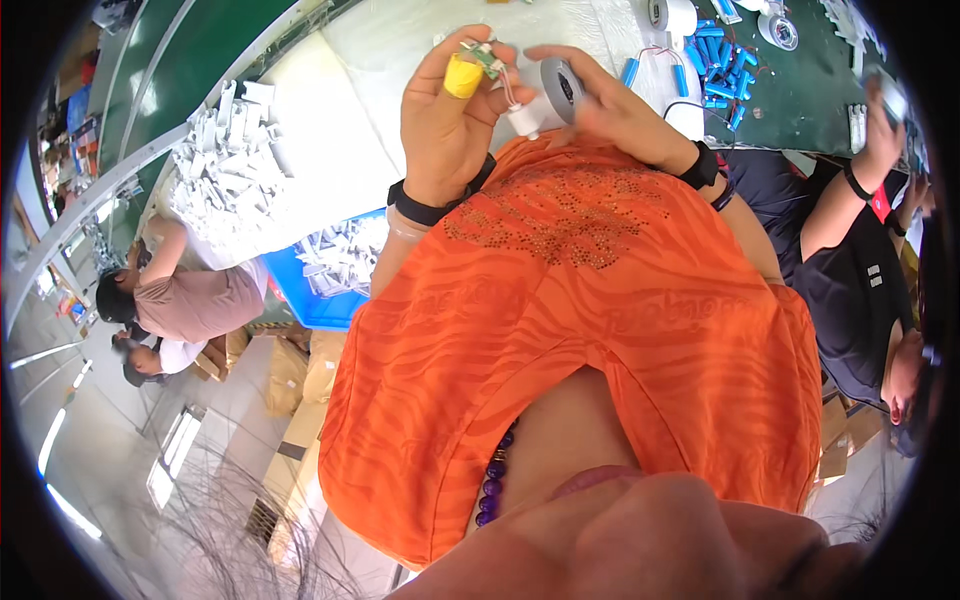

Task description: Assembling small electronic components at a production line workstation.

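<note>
My left hand [445,130] is raised over the table's near edge, its fingers pinching a small green circuit board [486,60]. Thin wires [509,88] run from the board down to a small white cylindrical part [523,121]. A yellow wrap [462,75] covers the tip of my left thumb. Close beside it, my right hand [610,105] is closed around a roll of grey tape [562,90], its lower fingers slightly blurred. The white part hangs between the two hands, near the roll; I cannot tell whether they touch.
White plastic housings [225,165] lie heaped at the left, and more fill a blue bin [305,250] below. Blue cylindrical batteries [722,65] are scattered at the far right near tape rolls [778,31]. A co-worker [860,240] works at my right; other people [190,300] are at left.
</note>
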Available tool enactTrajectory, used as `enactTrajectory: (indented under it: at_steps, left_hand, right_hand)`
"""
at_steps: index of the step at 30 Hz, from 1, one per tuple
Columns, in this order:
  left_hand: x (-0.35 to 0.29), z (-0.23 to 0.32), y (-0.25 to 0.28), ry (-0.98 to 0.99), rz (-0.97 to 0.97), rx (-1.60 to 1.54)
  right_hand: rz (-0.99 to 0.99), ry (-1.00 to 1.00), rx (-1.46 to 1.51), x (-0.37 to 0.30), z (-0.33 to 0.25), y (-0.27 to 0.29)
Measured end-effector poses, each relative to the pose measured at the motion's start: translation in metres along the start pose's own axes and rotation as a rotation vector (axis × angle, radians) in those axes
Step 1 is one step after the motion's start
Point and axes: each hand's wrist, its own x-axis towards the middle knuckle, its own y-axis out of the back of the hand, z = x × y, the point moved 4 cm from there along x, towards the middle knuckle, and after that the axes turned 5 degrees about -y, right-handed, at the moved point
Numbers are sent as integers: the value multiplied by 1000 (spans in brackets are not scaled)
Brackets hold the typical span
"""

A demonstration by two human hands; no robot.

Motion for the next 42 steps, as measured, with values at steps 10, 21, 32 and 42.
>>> enactTrajectory:
  at_steps: [10,21,32,42]
  left_hand:
    - [7,12,-3,-130,-35,-111]
    - [-2,11,-9,-109,15,82]
    - [-4,9,-10,-118,12,246]
    - [-4,7,-7,-86,-7,266]
  right_hand:
    - [222,363,-634,-3,-34,-10]
    - [310,493,-935,-5,-37,-14]
    - [266,410,-1036,-1,-31,-18]
    - [241,409,-1031,-1,-28,-17]
